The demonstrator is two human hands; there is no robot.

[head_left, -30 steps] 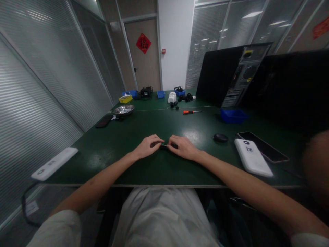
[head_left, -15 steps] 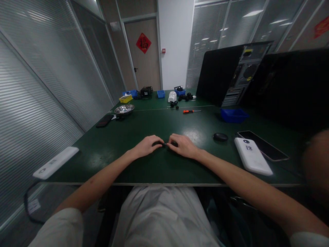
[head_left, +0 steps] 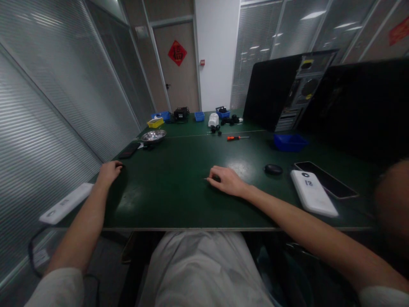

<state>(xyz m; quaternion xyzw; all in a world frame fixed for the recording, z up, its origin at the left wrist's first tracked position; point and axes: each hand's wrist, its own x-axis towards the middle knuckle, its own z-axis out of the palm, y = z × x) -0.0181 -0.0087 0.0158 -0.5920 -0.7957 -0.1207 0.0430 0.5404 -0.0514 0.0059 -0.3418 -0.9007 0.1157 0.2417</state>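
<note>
My left hand (head_left: 110,172) is over the left edge of the green table (head_left: 179,204), near the dark phone (head_left: 129,150), with its fingers curled together; whatever they hold, if anything, is too small to name. At the middle of the table my right hand (head_left: 225,180) rests with thumb and forefinger pinched. A tiny thin piece (head_left: 205,179) sticks out leftward from that pinch, too small to identify. Beyond the hands lies an orange-handled screwdriver (head_left: 234,138), and a metal bowl (head_left: 154,136) is at the back left.
A white power bank (head_left: 312,192) and a phone (head_left: 335,184) lie at the right, beside a black mouse (head_left: 273,169) and blue tray (head_left: 290,143). Another white device (head_left: 66,204) is at the left edge. A computer case (head_left: 275,91) stands behind. A blurred person's part shows far right.
My left hand has left the middle and moved to the left side of the table, near the dark phone. My right hand stays in place, still pinched.
</note>
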